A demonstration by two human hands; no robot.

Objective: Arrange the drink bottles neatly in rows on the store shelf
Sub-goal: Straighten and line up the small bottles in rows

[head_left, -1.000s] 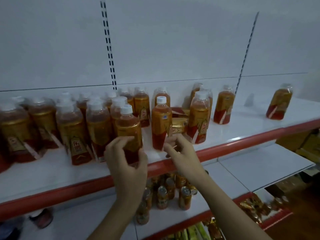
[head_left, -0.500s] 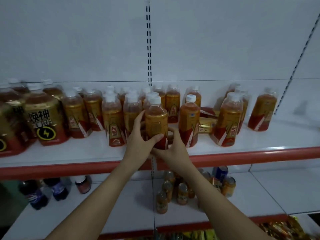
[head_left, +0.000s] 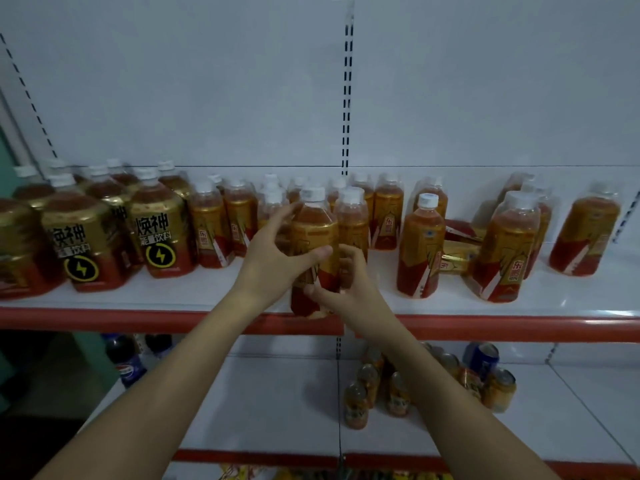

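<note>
An orange drink bottle (head_left: 313, 230) with a gold-and-red label and white cap stands at the front edge of the white shelf (head_left: 207, 292). My left hand (head_left: 277, 258) grips its left side, thumb across the label. My right hand (head_left: 341, 289) holds its lower right side with curled fingers. Several like bottles (head_left: 239, 216) stand crowded behind it. More stand loosely to the right: one bottle (head_left: 420, 247), another (head_left: 505, 247) and a far one (head_left: 585, 233).
Larger gold-labelled energy drink bottles (head_left: 159, 230) fill the shelf's left end. Gold packets (head_left: 457, 258) lie between the right-hand bottles. The lower shelf holds small cans (head_left: 377, 389) and dark cola bottles (head_left: 126, 362). A red rail (head_left: 519, 329) edges the shelf.
Both hands stay around the same bottle, which now sits at the shelf's front edge. The view has shifted left, showing more large bottles.
</note>
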